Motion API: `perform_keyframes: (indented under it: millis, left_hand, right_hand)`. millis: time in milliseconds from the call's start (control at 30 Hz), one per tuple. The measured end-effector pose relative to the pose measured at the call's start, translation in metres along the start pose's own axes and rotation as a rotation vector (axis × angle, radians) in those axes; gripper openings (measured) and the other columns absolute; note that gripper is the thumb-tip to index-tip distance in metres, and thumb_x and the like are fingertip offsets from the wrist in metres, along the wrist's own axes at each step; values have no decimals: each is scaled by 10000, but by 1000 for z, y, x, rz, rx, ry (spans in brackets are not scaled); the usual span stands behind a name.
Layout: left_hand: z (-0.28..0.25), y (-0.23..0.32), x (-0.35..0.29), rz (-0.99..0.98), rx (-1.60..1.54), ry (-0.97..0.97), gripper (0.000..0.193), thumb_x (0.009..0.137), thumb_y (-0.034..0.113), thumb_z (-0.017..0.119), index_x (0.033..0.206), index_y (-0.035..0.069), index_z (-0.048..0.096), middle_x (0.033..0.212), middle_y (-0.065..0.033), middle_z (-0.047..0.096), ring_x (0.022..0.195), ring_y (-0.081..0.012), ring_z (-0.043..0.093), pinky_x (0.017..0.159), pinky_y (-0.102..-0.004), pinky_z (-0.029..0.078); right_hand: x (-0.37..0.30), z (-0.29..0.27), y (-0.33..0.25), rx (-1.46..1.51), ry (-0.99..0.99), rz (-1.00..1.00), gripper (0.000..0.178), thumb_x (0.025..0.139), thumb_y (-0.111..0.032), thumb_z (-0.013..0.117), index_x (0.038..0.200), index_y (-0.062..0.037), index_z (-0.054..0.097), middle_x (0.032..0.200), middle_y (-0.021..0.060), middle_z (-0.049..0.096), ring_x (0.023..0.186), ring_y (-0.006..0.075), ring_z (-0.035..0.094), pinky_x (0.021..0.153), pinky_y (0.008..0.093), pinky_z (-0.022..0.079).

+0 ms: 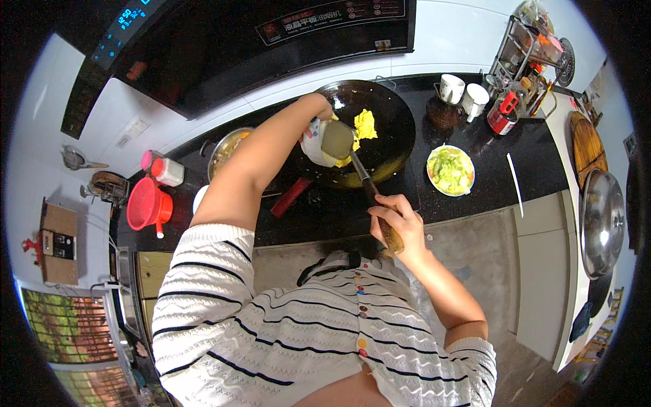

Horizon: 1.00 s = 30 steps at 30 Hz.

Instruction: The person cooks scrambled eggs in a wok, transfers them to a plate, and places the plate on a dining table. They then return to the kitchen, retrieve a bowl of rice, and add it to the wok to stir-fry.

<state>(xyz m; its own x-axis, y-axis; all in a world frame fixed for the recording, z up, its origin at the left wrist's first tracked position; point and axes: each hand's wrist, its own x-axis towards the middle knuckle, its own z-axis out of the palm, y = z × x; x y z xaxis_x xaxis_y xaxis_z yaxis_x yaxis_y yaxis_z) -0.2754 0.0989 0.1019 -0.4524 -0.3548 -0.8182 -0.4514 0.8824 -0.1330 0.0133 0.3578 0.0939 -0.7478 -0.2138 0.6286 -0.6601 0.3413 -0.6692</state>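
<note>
Red dipper (144, 203) | greens (451, 169) beside wok (388, 117) | left forearm (279, 136) partly hides probable pot (212, 163)

From where I'm standing, the cook has on a white knitted cardigan (291, 332), its rows of wavy openwork crossed by thin, nearly black stripes. Down the front toward six o'clock runs a line of mismatched round buttons (363, 352), with red, yellow and brown among them. The left sleeve (203, 298), at eight o'clock, ends in a ribbed white cuff (220, 234); the right sleeve (471, 363), near five, is striped to match. The left hand (317, 108) and right hand (401, 227) are bare.
</note>
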Motion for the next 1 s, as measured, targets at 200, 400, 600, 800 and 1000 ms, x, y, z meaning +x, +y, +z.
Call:
perform_keyframes:
  millis: [200,400,600,800,1000]
  left_hand:
    - [-2,-19,-23,-35,-78,-31,507,902,158,395,1368,-39,365,1218,-370,468,686,-416,663,577,-476,595]
    - [5,-39,-29,-28,-49,33,518,878,203,407,1354,-2,408,1141,-345,525,669,-394,667,519,-412,585]
    - [17,-53,-13,61,-82,23,420,883,198,416,1225,3,563,1271,-247,518,665,-353,673,527,-419,593]
    - [24,-70,-24,168,-135,146,498,855,193,459,1315,3,450,1201,-269,552,726,-364,679,560,-430,589]
    - [58,-96,-60,542,182,936,555,823,155,523,1349,58,375,1075,-249,598,833,-358,661,658,-418,553]
  right_hand:
    - [-6,6,28,-58,-133,26,246,656,6,709,892,-43,659,981,92,586,761,233,662,679,315,545]
    - [17,2,32,-90,169,-25,194,693,25,705,857,-73,672,987,74,619,678,176,659,622,278,533]
    - [20,14,22,-19,151,13,173,721,21,702,870,-62,678,985,107,620,741,191,655,662,277,521]
    - [21,4,56,68,233,109,136,760,39,668,886,-11,663,913,121,615,880,240,631,789,309,497]
    - [21,-4,56,123,294,242,93,796,42,638,879,5,659,925,122,630,936,233,625,832,322,479]
